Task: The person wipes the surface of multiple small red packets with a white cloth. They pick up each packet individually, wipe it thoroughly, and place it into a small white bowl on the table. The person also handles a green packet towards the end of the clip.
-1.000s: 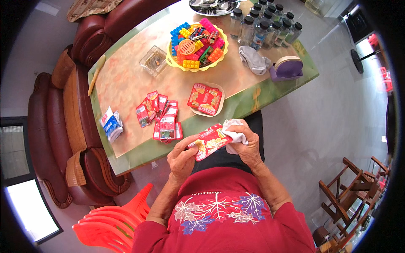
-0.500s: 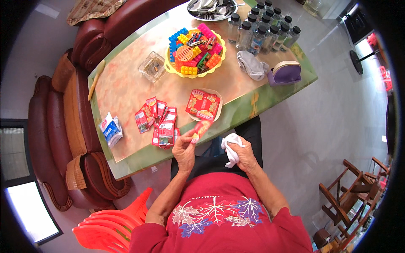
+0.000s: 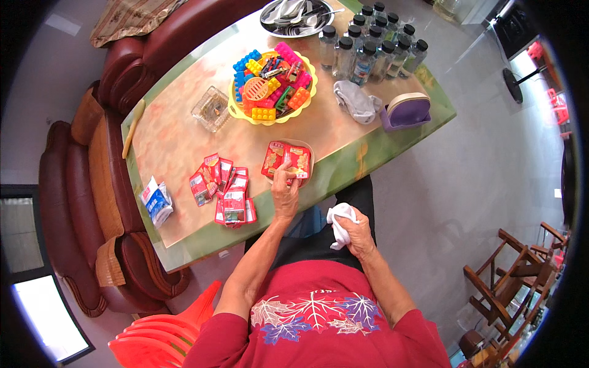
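Likely light and slick, packets (image 3: 298, 158), best pinched by edges, are touched by the left hand (image 3: 286, 195), grip unclear; 1 cloth (image 3: 341, 213) is clutched by the right hand (image 3: 361, 233).

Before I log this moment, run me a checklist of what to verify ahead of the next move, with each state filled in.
1. Left hand at the plate: ok, its fingers are at the red packets there.
2. Left hand free of any packet: cannot tell, its grip is hidden.
3. Right hand closed on the white cloth: ok.
4. Plate fully on the table: ok, near the front edge.
5. Packet pile apart from the plate: ok, to its left.
6. Packet pile neatly stacked: not ok, spread and overlapping.
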Action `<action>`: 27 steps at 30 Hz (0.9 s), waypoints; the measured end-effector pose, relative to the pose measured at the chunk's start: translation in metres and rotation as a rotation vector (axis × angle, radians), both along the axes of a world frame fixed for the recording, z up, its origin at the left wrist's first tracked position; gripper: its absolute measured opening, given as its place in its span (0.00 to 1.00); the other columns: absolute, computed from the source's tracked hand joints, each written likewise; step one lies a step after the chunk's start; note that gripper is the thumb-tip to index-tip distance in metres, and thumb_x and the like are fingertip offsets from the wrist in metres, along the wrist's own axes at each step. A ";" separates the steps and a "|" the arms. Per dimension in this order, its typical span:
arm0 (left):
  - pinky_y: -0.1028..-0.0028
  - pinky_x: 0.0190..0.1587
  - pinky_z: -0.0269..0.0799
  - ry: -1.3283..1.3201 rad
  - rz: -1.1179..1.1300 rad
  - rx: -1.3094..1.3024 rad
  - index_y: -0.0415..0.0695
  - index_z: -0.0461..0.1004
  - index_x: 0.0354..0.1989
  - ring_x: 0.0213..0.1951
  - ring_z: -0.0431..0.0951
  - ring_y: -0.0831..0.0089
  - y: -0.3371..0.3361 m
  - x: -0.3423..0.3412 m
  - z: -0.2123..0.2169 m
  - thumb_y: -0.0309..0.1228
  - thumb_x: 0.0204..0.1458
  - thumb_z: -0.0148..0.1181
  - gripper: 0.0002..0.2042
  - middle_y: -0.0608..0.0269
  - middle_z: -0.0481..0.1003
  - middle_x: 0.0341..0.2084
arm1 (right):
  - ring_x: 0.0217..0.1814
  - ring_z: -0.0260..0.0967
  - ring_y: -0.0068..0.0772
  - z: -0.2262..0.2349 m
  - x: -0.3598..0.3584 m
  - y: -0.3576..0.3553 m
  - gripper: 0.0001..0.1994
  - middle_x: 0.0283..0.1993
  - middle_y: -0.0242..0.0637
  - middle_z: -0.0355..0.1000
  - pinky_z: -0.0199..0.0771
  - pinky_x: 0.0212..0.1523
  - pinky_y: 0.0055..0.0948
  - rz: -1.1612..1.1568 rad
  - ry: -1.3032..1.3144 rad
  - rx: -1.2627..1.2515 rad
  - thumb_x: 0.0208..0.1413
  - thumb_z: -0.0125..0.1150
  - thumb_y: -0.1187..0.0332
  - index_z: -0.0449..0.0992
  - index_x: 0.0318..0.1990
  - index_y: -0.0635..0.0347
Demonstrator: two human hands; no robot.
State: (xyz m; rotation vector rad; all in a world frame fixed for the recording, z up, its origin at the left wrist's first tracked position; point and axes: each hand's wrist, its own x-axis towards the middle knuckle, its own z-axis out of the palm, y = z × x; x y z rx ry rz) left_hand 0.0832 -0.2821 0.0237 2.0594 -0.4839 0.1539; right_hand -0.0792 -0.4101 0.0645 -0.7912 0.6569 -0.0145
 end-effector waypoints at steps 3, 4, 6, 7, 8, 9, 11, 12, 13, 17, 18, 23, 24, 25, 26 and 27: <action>0.63 0.50 0.67 0.073 -0.026 -0.029 0.39 0.67 0.28 0.48 0.72 0.55 0.004 0.002 -0.007 0.16 0.40 0.58 0.08 0.50 0.73 0.45 | 0.30 0.69 0.20 -0.005 -0.004 -0.002 0.09 0.32 0.33 0.73 0.70 0.30 0.19 0.000 0.005 -0.001 0.51 0.61 0.74 0.74 0.41 0.62; 0.63 0.51 0.67 0.040 -0.040 0.017 0.40 0.67 0.28 0.48 0.72 0.56 0.007 0.003 -0.010 0.16 0.40 0.58 0.08 0.51 0.73 0.45 | 0.30 0.69 0.20 -0.005 -0.004 -0.001 0.09 0.32 0.33 0.73 0.70 0.30 0.19 -0.002 0.011 -0.001 0.51 0.61 0.74 0.74 0.40 0.62; 0.64 0.52 0.65 -0.025 -0.065 0.111 0.40 0.68 0.27 0.48 0.71 0.57 0.013 0.007 -0.015 0.16 0.39 0.57 0.08 0.52 0.74 0.45 | 0.30 0.69 0.20 -0.004 -0.004 -0.001 0.09 0.32 0.33 0.73 0.70 0.30 0.19 -0.002 0.023 -0.002 0.51 0.61 0.74 0.74 0.40 0.62; 0.63 0.50 0.64 -0.058 -0.071 0.156 0.42 0.68 0.27 0.46 0.71 0.59 0.014 0.009 -0.014 0.18 0.37 0.57 0.08 0.57 0.75 0.45 | 0.30 0.69 0.20 -0.004 -0.003 0.000 0.09 0.32 0.32 0.73 0.70 0.30 0.19 0.008 0.018 0.001 0.50 0.61 0.73 0.74 0.40 0.61; 0.63 0.49 0.62 -0.045 -0.053 0.230 0.44 0.69 0.28 0.47 0.70 0.61 0.014 0.007 -0.013 0.19 0.38 0.58 0.08 0.63 0.75 0.45 | 0.26 0.67 0.16 -0.002 -0.001 0.002 0.08 0.31 0.28 0.73 0.67 0.25 0.17 -0.007 0.020 -0.003 0.50 0.62 0.74 0.75 0.39 0.60; 0.62 0.49 0.61 -0.064 -0.047 0.280 0.45 0.70 0.28 0.48 0.69 0.61 0.014 0.006 -0.012 0.21 0.38 0.58 0.08 0.65 0.75 0.46 | 0.26 0.67 0.15 -0.001 0.000 0.004 0.08 0.31 0.28 0.73 0.67 0.25 0.17 -0.019 0.031 -0.005 0.51 0.62 0.74 0.75 0.39 0.60; 0.60 0.50 0.58 -0.108 -0.046 0.371 0.48 0.71 0.30 0.50 0.67 0.61 0.016 0.005 -0.014 0.24 0.38 0.60 0.09 0.65 0.73 0.48 | 0.26 0.67 0.16 0.002 0.003 0.007 0.08 0.30 0.28 0.73 0.67 0.24 0.17 0.000 0.037 -0.006 0.51 0.61 0.74 0.75 0.39 0.60; 0.59 0.51 0.57 -0.133 -0.056 0.414 0.49 0.72 0.31 0.51 0.66 0.60 0.017 0.005 -0.015 0.25 0.37 0.60 0.10 0.64 0.72 0.50 | 0.27 0.67 0.16 0.002 0.004 0.008 0.08 0.30 0.28 0.73 0.67 0.25 0.17 0.004 0.040 -0.019 0.51 0.61 0.74 0.75 0.39 0.60; 0.58 0.52 0.56 -0.155 -0.074 0.461 0.50 0.72 0.33 0.52 0.65 0.59 0.020 0.004 -0.016 0.27 0.37 0.61 0.12 0.63 0.70 0.52 | 0.27 0.67 0.16 0.001 0.004 0.009 0.08 0.30 0.28 0.73 0.67 0.25 0.17 -0.003 0.044 -0.034 0.51 0.61 0.74 0.75 0.39 0.61; 0.59 0.58 0.53 -0.137 0.039 0.408 0.50 0.71 0.46 0.58 0.58 0.55 0.023 -0.007 0.021 0.34 0.35 0.68 0.24 0.55 0.61 0.55 | 0.29 0.68 0.17 0.003 0.005 0.008 0.08 0.32 0.28 0.73 0.68 0.28 0.18 0.020 0.045 -0.050 0.51 0.62 0.73 0.75 0.39 0.61; 0.59 0.58 0.53 -0.136 0.146 0.405 0.49 0.69 0.47 0.58 0.58 0.55 0.036 -0.006 0.019 0.36 0.36 0.68 0.26 0.54 0.62 0.54 | 0.29 0.68 0.17 0.004 0.007 0.010 0.08 0.32 0.28 0.73 0.68 0.29 0.18 0.021 0.038 -0.055 0.51 0.62 0.73 0.75 0.40 0.61; 0.55 0.53 0.56 0.015 0.649 0.607 0.44 0.62 0.53 0.54 0.60 0.53 0.119 -0.008 0.012 0.45 0.32 0.71 0.38 0.53 0.65 0.47 | 0.30 0.68 0.17 0.001 0.006 0.011 0.09 0.32 0.28 0.73 0.69 0.29 0.18 0.037 0.024 -0.074 0.51 0.62 0.73 0.75 0.40 0.61; 0.55 0.52 0.57 0.116 0.719 0.656 0.44 0.61 0.53 0.53 0.61 0.53 0.130 -0.011 0.011 0.46 0.31 0.72 0.39 0.53 0.65 0.46 | 0.30 0.68 0.17 0.002 0.006 0.013 0.09 0.32 0.28 0.73 0.69 0.30 0.18 0.044 0.019 -0.070 0.51 0.62 0.73 0.75 0.40 0.61; 0.54 0.51 0.58 0.221 0.792 0.700 0.45 0.61 0.53 0.52 0.62 0.54 0.138 -0.013 0.011 0.47 0.29 0.73 0.40 0.53 0.65 0.46 | 0.30 0.68 0.17 0.003 0.006 0.014 0.09 0.32 0.28 0.73 0.69 0.30 0.18 0.052 0.015 -0.063 0.51 0.62 0.73 0.75 0.40 0.61; 0.54 0.51 0.58 0.230 0.775 0.694 0.46 0.62 0.53 0.52 0.62 0.54 0.146 -0.013 0.007 0.47 0.28 0.73 0.41 0.54 0.65 0.46 | 0.30 0.68 0.17 0.004 0.007 0.015 0.09 0.33 0.28 0.73 0.69 0.30 0.18 0.059 0.011 -0.055 0.51 0.62 0.73 0.75 0.40 0.61; 0.54 0.50 0.58 0.239 0.757 0.689 0.46 0.62 0.53 0.51 0.62 0.54 0.154 -0.013 0.002 0.48 0.27 0.73 0.42 0.54 0.65 0.46 | 0.30 0.68 0.17 0.006 0.007 0.016 0.09 0.33 0.28 0.73 0.69 0.30 0.18 0.065 0.008 -0.048 0.51 0.62 0.73 0.75 0.41 0.62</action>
